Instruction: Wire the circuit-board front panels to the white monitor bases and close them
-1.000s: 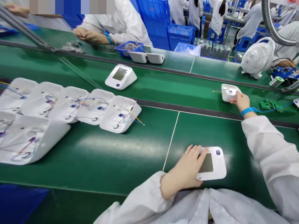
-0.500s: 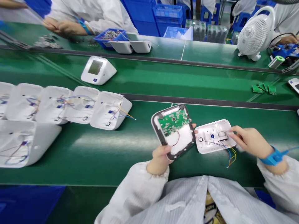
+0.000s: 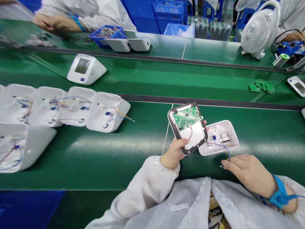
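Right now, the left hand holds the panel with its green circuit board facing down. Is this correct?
Not quite: the green circuit board faces up toward the camera, as the head view shows. The left hand does hold the panel.

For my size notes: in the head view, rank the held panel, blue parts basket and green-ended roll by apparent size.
Held panel, largest
Blue parts basket
Green-ended roll, smallest

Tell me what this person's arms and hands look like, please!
The left sleeve and right sleeve are white and loose. The left hand and right hand wear no gloves. A bright blue strap sits between the right hand and its sleeve, with a blue cord trailing off.
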`<state>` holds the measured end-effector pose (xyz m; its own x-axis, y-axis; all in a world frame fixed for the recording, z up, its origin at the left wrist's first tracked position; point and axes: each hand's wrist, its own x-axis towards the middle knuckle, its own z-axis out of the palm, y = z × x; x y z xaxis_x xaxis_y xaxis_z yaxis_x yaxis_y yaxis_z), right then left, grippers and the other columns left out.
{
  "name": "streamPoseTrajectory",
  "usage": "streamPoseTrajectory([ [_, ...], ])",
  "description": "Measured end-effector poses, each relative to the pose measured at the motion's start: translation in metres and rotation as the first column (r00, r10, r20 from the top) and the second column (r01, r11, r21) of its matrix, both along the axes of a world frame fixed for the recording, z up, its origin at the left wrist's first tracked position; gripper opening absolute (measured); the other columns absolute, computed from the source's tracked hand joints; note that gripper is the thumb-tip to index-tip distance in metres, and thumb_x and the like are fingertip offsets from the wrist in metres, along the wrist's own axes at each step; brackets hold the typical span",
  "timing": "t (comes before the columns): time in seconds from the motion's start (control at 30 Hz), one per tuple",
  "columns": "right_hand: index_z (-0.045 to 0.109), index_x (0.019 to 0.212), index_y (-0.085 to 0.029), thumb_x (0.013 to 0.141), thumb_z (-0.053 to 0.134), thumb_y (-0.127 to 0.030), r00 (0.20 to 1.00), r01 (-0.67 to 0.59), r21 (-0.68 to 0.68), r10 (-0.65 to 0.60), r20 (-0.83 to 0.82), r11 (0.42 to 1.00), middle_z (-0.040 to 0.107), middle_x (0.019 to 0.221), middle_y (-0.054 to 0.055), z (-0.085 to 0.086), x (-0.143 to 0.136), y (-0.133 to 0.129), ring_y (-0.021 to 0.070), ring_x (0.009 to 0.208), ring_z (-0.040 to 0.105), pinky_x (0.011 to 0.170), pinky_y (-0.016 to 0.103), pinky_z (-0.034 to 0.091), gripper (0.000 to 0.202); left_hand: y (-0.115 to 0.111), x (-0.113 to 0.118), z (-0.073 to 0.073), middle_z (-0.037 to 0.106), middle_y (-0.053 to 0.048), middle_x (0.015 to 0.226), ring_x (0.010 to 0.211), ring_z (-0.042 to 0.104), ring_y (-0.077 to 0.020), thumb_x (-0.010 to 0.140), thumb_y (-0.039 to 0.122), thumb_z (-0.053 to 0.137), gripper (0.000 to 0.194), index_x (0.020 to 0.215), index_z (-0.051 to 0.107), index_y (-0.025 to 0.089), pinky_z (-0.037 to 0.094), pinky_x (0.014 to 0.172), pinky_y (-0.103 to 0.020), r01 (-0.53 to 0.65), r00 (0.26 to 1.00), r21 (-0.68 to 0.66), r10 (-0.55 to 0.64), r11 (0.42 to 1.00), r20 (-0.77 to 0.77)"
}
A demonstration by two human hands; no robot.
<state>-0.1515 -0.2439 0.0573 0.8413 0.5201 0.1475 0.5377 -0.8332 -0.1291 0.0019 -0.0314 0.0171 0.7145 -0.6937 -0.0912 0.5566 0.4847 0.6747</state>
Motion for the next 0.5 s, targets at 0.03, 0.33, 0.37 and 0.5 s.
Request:
streamPoseTrajectory([
  [0.03, 0.068, 0.099, -0.017, 0.098, 0.046, -0.012, 1.0, 0.022, 0.017, -0.023, 0.02, 1.0, 0.066, 0.072, 0.003, 0.007, 0.006, 0.002, 0.0164, 0.057, 0.059, 0.051, 0.03, 0.042, 0.023, -0.002, -0.001, 0.0, 0.058, -0.012, 0.146, 0.134, 0.054, -0.0428, 0.066, 0.032, 0.072, 0.078, 0.14, 0.05, 0.022, 0.043, 0.112, -0.06, -0.021, 0.999, 0.012, 0.021, 1.0, 0.026],
  [0.33, 0.065, 0.092, -0.023, 0.101, 0.046, -0.03, 0.901, 0.433, 0.608, -0.349, -0.259, 0.666, 0.073, 0.084, 0.003, 0.011, 0.072, 0.016, 0.0173, 0.079, 0.069, 0.073, 0.03, 0.055, 0.022, -0.009, -0.003, -0.013, 0.063, -0.015, 0.139, 0.133, 0.054, -0.0475, 0.056, 0.055, 0.08, 0.094, 0.139, 0.053, 0.019, 0.044, 0.111, -0.062, 0.104, 0.994, -0.057, -0.102, 0.993, 0.035],
  [0.37, 0.066, 0.095, -0.023, 0.1, 0.048, -0.033, 0.859, 0.511, 0.625, -0.385, -0.338, 0.591, 0.073, 0.08, 0.003, 0.008, 0.075, 0.017, 0.0164, 0.072, 0.068, 0.069, 0.029, 0.055, 0.021, -0.007, -0.003, -0.015, 0.064, -0.015, 0.139, 0.132, 0.054, -0.0478, 0.055, 0.056, 0.08, 0.096, 0.14, 0.053, 0.019, 0.044, 0.111, -0.063, 0.11, 0.994, -0.057, -0.109, 0.992, 0.021],
  [0.5, 0.072, 0.098, -0.023, 0.093, 0.061, -0.037, 0.794, 0.6, 0.691, -0.406, -0.453, 0.402, 0.077, 0.09, 0.005, 0.002, 0.082, 0.02, 0.0161, 0.066, 0.068, 0.063, 0.029, 0.057, 0.018, 0.004, -0.005, -0.023, 0.064, -0.016, 0.138, 0.131, 0.055, -0.0476, 0.056, 0.049, 0.082, 0.094, 0.14, 0.052, 0.018, 0.042, 0.112, -0.064, 0.092, 0.996, 0.013, -0.092, 0.996, -0.002],
])
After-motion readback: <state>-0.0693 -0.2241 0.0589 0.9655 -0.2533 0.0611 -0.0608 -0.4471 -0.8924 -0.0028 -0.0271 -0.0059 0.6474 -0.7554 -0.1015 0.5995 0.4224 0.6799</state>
